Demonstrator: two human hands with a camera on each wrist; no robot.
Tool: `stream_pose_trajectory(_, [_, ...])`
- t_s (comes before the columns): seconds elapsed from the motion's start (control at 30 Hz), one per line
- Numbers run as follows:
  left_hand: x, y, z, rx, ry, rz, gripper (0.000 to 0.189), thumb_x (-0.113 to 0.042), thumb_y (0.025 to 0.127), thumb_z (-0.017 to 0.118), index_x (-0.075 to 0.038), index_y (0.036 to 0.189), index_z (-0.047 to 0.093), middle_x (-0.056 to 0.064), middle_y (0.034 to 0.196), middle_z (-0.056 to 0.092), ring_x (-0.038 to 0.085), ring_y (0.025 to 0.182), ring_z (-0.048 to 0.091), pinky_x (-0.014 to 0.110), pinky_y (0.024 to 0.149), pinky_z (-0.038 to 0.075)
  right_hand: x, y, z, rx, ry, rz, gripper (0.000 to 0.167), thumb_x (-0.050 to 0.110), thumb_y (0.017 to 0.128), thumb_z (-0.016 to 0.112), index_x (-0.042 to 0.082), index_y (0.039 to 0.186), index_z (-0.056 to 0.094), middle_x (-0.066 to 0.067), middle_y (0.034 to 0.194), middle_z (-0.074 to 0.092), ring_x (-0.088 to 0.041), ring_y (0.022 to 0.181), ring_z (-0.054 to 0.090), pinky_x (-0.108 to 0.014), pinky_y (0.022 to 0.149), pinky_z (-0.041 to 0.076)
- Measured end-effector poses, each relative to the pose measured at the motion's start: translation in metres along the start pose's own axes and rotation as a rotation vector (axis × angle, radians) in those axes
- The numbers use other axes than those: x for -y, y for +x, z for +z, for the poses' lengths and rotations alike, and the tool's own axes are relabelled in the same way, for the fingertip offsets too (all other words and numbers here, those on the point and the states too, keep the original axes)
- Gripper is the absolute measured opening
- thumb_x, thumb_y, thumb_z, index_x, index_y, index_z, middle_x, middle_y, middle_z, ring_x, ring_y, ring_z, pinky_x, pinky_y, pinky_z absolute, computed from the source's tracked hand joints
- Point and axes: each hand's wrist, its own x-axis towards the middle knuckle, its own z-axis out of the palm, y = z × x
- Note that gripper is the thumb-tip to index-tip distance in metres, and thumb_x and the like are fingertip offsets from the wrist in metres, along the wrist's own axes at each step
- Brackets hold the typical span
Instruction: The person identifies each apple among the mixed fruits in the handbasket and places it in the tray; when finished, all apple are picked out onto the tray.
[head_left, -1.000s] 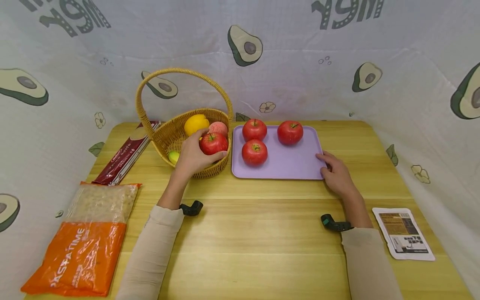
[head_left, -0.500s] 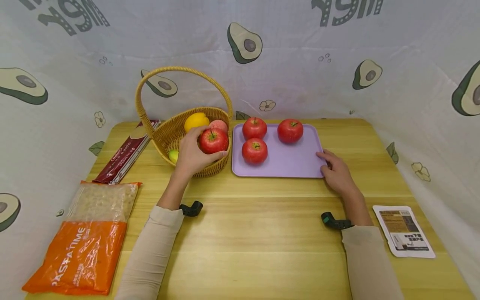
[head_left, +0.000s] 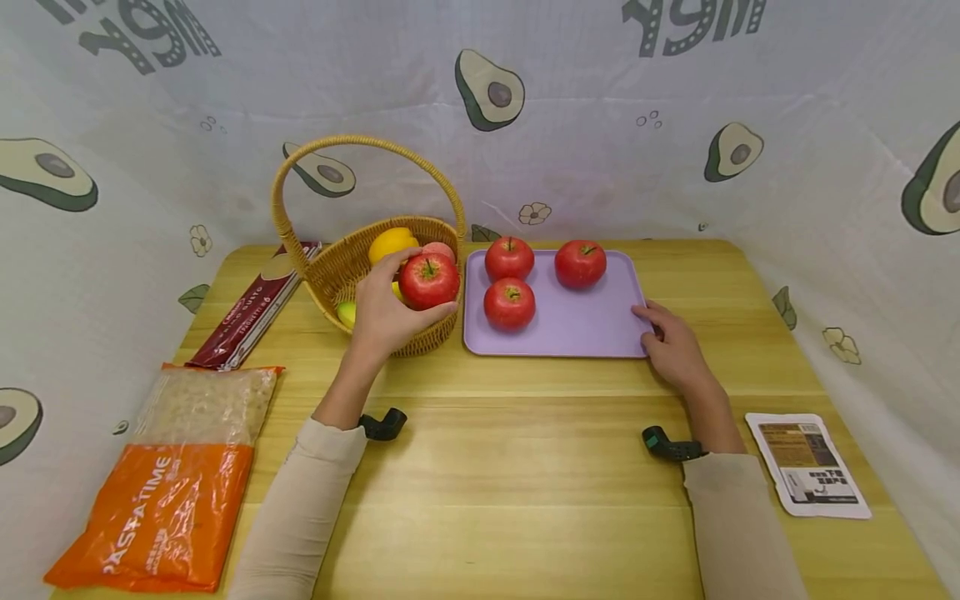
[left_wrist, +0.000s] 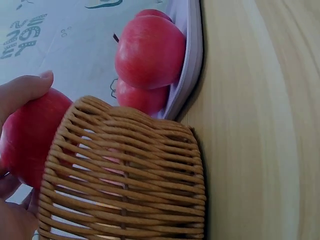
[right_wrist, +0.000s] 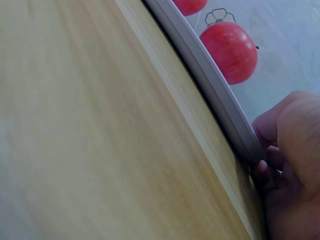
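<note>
My left hand point(head_left: 381, 315) grips a red apple point(head_left: 430, 282) between thumb and fingers, at the right rim of the wicker basket point(head_left: 327, 272). In the left wrist view, the basket's woven side point(left_wrist: 125, 175) hides part of the held apple point(left_wrist: 37, 132). Inside the basket lie a yellow fruit point(head_left: 392, 245), a pinkish round fruit point(head_left: 440, 249) and a green one point(head_left: 347, 313). Three red apples, one of them the front apple point(head_left: 509, 304), sit on a purple tray point(head_left: 592, 329). At the tray's right edge my right hand point(head_left: 677, 348) pinches the rim, thumb above and fingertips low.
An orange pasta bag point(head_left: 168, 500) and a dark red spaghetti packet point(head_left: 251, 312) lie at the left of the wooden table point(head_left: 517, 467). On the right is a flat white-and-brown pouch point(head_left: 808, 467). The tall basket handle point(head_left: 360, 140) arches over the fruit.
My left hand has raised the apple slightly, so more of it shows above the basket and it covers more of the pinkish fruit. The right hand and tray stay in place.
</note>
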Motion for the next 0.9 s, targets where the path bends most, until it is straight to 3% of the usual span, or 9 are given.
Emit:
stream_pose_trajectory(0.23, [-0.019,-0.004,0.002,-0.038,-0.18,0.042,0.082,-0.049,0.067,0.095,-0.024,0.135,0.057,-0.005,0.128,0.068,0.013,0.116,0.063,0.039,0.107,0.048,0.0,-0.002,0.0,0.008,-0.006,0.003,0.052,0.004,0.103,0.04,-0.002,0.154,0.042,-0.027,0.167,0.024,-0.051,0.153,0.023,-0.067,0.121,0.024])
stream_pose_trajectory(0.33, [-0.031,-0.005,0.004,-0.012,-0.279,0.073,0.078,-0.045,0.068,0.096,-0.024,0.133,0.059,-0.007,0.127,0.068,0.008,0.117,0.064,0.034,0.104,0.054,-0.001,-0.001,0.0,0.004,-0.007,-0.004,0.052,0.004,0.103,0.04,-0.001,0.154,0.043,-0.027,0.167,0.024,-0.051,0.153,0.022,-0.067,0.121,0.023])
stream_pose_trajectory(0.53, [-0.05,-0.007,0.024,0.068,-0.415,0.121,0.075,-0.036,0.07,0.097,-0.022,0.134,0.061,-0.009,0.131,0.063,0.006,0.12,0.062,0.026,0.109,0.05,-0.001,-0.001,-0.001,0.004,-0.007,-0.003,0.052,0.005,0.103,0.04,-0.002,0.154,0.042,-0.027,0.167,0.024,-0.051,0.153,0.021,-0.067,0.122,0.022])
stream_pose_trajectory(0.67, [-0.063,-0.008,0.045,0.106,-0.398,0.129,0.076,-0.038,0.071,0.096,-0.021,0.136,0.061,-0.006,0.134,0.064,0.01,0.12,0.063,0.027,0.106,0.052,-0.002,-0.001,-0.001,0.004,-0.007,-0.004,0.052,0.004,0.103,0.04,-0.002,0.154,0.042,-0.027,0.167,0.024,-0.051,0.153,0.021,-0.067,0.122,0.022])
stream_pose_trajectory(0.8, [-0.077,-0.01,0.066,0.171,-0.303,0.069,0.078,-0.048,0.072,0.092,-0.03,0.14,0.057,-0.002,0.136,0.063,0.017,0.118,0.062,0.033,0.096,0.058,-0.001,-0.001,-0.001,-0.004,-0.009,-0.011,0.051,0.003,0.102,0.041,-0.002,0.153,0.043,-0.027,0.167,0.025,-0.052,0.153,0.022,-0.067,0.121,0.023])
stream_pose_trajectory(0.9, [-0.084,-0.012,0.081,0.233,-0.287,0.031,0.083,-0.05,0.074,0.09,-0.031,0.145,0.051,0.0,0.138,0.062,0.02,0.117,0.062,0.036,0.091,0.06,0.0,0.0,-0.001,-0.008,-0.009,-0.019,0.051,0.002,0.102,0.042,-0.003,0.152,0.045,-0.028,0.166,0.026,-0.052,0.152,0.024,-0.068,0.121,0.024])
